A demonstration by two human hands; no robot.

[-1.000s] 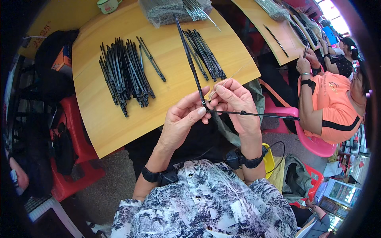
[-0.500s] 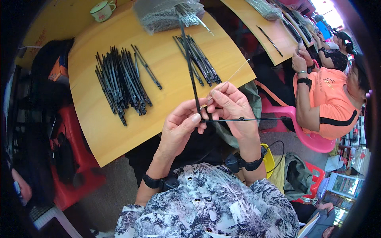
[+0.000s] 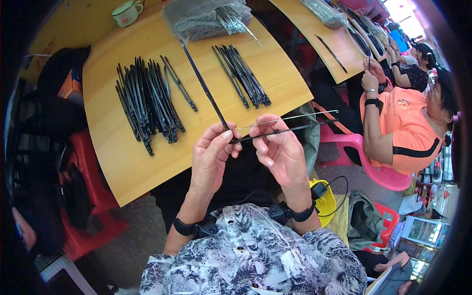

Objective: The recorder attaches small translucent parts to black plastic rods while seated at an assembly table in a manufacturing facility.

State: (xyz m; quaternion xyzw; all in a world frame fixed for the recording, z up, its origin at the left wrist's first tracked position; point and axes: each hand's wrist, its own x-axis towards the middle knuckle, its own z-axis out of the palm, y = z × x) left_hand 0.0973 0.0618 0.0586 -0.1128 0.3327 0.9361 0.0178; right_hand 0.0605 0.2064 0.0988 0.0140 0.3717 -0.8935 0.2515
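My left hand [image 3: 209, 157] pinches a thin black jointed rod [image 3: 203, 87] at its bend, between thumb and fingertips. One arm of this rod slants up and away over the table. The other arm runs right, past the fingers of my right hand [image 3: 285, 157]. That hand is closed in a pinch around a thin metal wire [image 3: 309, 114], whose hooked tip points right. Toward the left fingertips the wire's near end gets too fine to follow. Beyond my left hand lies a big pile of black rods [image 3: 150, 101], and a smaller bundle [image 3: 244, 76] rests to its right.
All this sits above a yellow wooden table [image 3: 118, 172]. A plastic bag of rods [image 3: 204, 22] and a lidded mug [image 3: 127, 14] stand at its far side. A red stool [image 3: 101, 191] is left. At right a person in orange [image 3: 405, 128] sits on a pink chair [image 3: 361, 147].
The rod's far arm has swung left, and its right arm now tilts upward. My right hand has drawn slightly away from the left, and the wire has turned from steep to nearly level.
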